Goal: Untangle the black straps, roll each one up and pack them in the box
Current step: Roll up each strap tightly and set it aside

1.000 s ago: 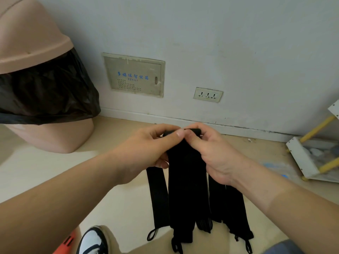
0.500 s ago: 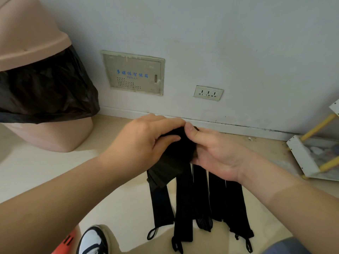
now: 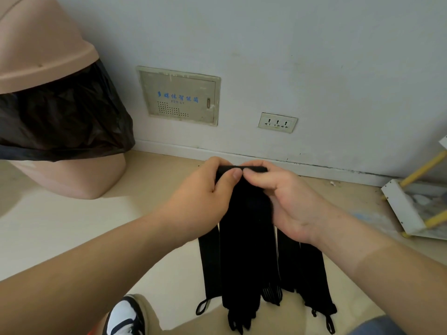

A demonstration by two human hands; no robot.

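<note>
Step in hand: judged to be the start of rolling one strap. The untangling looks largely done, as the pieces lie separate and parallel.

Grip: left hand (image 3: 200, 197) and right hand (image 3: 290, 201) both pinch the top end of one black strap (image 3: 244, 250), thumbs on the near face and fingers curled behind. The thumb tips meet at the middle of the end. The top edge appears turned over into a narrow fold. I cannot tell whether a first turn is complete.

Pose: both forearms come in from the bottom corners and converge, with wrists roughly level. The hands are raised above the floor (image 3: 72, 238), near its far edge by the skirting (image 3: 169, 147).

Location: the strap hangs from the pinch, and its lower end reaches down over the other straps (image 3: 314, 274), which lie side by side on the floor. The box is not in view.

Next move, as a judgement: wind the folded end downward in tight, even turns, keeping both edges aligned so the roll does not cone. The loops at the lower end may snag the neighbouring straps.
</note>
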